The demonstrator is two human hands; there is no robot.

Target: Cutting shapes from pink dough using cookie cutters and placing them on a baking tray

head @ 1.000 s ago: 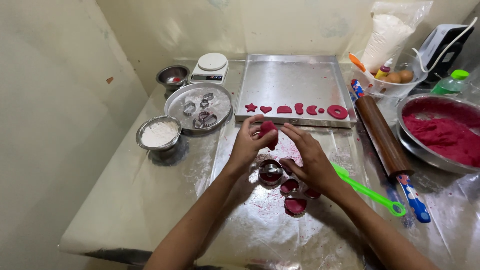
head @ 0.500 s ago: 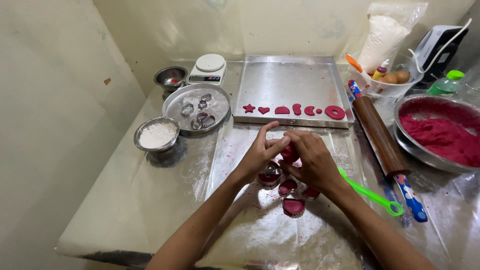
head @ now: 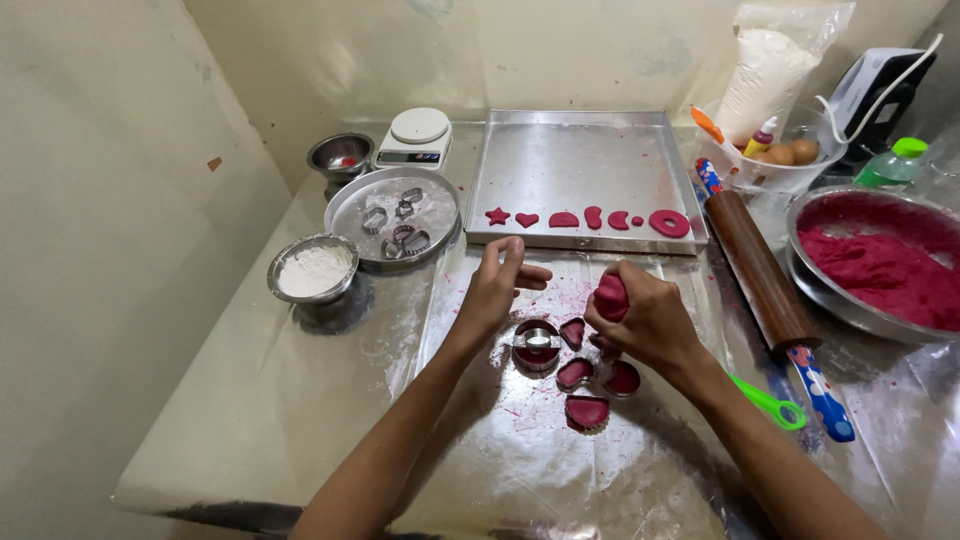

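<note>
While the right hand (head: 645, 315) is closing around a lump of red dough (head: 611, 297) just right of the frame's centre, the left hand (head: 497, 285) is hovering beside it with fingers loosely spread and holding nothing. A second ago both hands were pressed close together over the dough; now they are drawing apart, the lump going with the right hand alone, which suggests the scraps are being gathered into one ball rather than shaped by both hands. Just below the hands, a round metal cutter (head: 537, 345) is sitting on the foil-covered table (head: 300, 400) among several cut red dough pieces (head: 587, 411). Above them, at upper centre, a square baking tray (head: 580, 150) is carrying a row of red shapes (head: 590, 217) along its near edge. Further left, a metal plate of cutters (head: 350, 215), a small bowl of flour (head: 313, 268) and a kitchen scale (head: 415, 137) are standing. Toward the right edge, a wooden rolling pin (head: 757, 270) is lying beside a large bowl of red dough (head: 880, 275).
</note>
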